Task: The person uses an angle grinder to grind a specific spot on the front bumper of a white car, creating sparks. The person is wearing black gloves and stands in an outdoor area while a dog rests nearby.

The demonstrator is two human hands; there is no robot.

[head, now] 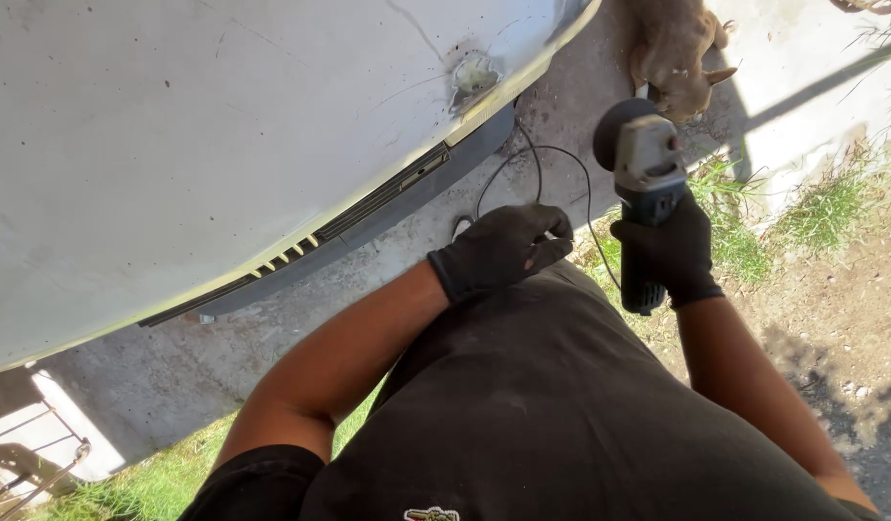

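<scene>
Between sanding passes | right hand (pixel 674 246) clenched round angle grinder (pixel 646 183), clear of white car panel (pixel 214 145) | left hand (pixel 503 249) curled on cord (pixel 551 178) | next, judged: disc onto bare-metal spot (pixel 474 75) near panel's lower edge, cord kept clear.

An outdoor spot in hard sunlight. A large white painted metal car body panel (pixel 194 125), scuffed and chipped down to bare metal at one spot, fills the space up and left of the hands, with a dark slotted plastic grille (pixel 368 207) along its lower edge. Grey concrete pavement (pixel 175 371) lies beneath it. Patches of green grass (pixel 822 212) and bare brown dirt (pixel 841 318) spread to the right. A tan short-haired dog (pixel 672 53) stands beyond, casting a shadow.
</scene>
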